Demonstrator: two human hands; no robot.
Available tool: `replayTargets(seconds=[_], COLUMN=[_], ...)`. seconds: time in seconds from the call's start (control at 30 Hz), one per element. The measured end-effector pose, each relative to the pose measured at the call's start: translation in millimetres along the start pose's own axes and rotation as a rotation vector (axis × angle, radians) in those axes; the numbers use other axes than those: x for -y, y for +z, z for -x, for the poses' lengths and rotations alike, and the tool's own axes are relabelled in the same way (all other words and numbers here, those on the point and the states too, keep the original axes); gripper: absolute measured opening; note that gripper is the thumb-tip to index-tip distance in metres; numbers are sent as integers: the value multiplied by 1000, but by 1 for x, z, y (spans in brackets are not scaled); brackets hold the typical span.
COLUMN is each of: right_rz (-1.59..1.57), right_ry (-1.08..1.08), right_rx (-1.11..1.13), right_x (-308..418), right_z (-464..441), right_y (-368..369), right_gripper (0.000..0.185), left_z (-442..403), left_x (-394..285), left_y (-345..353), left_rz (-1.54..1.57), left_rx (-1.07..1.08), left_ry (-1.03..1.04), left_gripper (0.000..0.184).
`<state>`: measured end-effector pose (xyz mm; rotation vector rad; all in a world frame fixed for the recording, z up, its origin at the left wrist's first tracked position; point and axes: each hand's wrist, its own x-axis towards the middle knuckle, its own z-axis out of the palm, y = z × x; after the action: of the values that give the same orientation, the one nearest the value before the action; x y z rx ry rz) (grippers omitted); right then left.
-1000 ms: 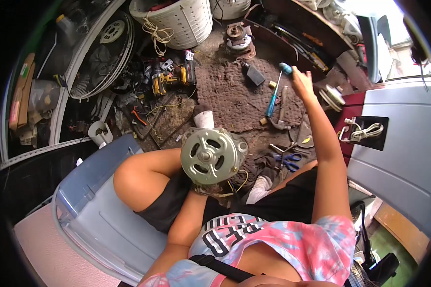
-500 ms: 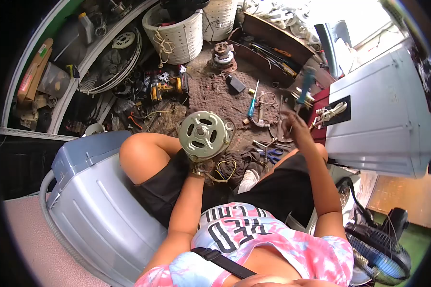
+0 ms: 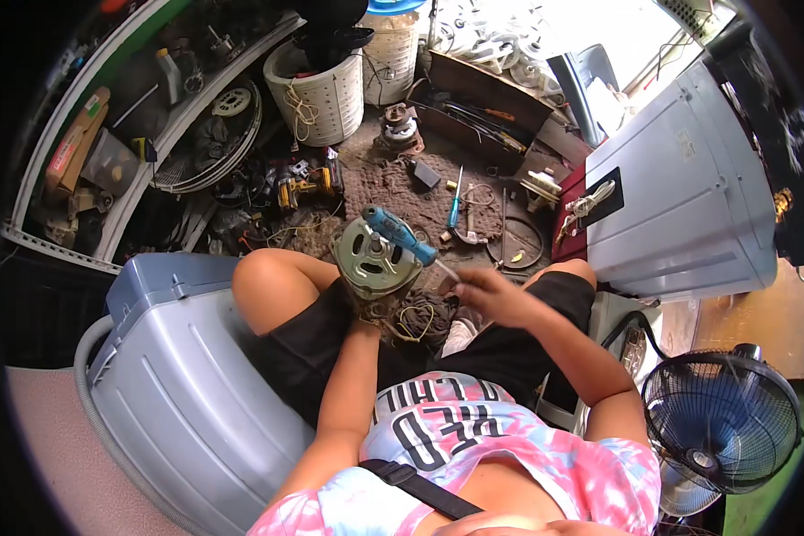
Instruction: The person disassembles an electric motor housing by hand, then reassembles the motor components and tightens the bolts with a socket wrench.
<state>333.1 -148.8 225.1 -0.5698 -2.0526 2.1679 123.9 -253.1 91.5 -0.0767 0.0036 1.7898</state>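
Note:
An electric motor (image 3: pixel 364 268) with a slotted, greenish metal cover faces up between my knees. My left hand (image 3: pixel 372 314) grips it from below, its fingers mostly hidden by the motor and its wires. In my right hand (image 3: pixel 494 297) a screwdriver (image 3: pixel 402 236) is pinched by its metal shank, blue handle pointing away from me. The handle's butt end is over the motor's centre, covering the spindle; whether the two touch I cannot tell. A dark bundle of cloth (image 3: pixel 424 323) with a yellow wire lies just beside my left hand.
A second blue screwdriver (image 3: pixel 455 207) lies on the brown mat, near a dark adapter (image 3: pixel 426 174) and a yellow drill (image 3: pixel 302 186). Behind stands a long toolbox (image 3: pixel 527 116). Grey appliance bodies flank me left (image 3: pixel 196 357) and right (image 3: pixel 679 196); a fan (image 3: pixel 724 420) stands at right.
My right hand has swung the screwdriver left and down, from beside the right-hand appliance to over the motor. My left hand still holds the motor. The whole view has shifted slightly.

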Motion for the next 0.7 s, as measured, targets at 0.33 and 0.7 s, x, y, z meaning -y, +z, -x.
replayTargets(seconds=[0.33,0.7], right_rz=[-452,873], right_ry=[-211,206], right_rx=[-712,-859], right_x=[-98,-272], right_z=[-52,-80], right_y=[-75,-74], right_gripper=[9,32], left_z=[-2,5], left_x=[1,3], left_y=[5,20], left_rz=[-5,-3], left_rx=[9,-6], left_ry=[23,90], left_gripper=[66,66])
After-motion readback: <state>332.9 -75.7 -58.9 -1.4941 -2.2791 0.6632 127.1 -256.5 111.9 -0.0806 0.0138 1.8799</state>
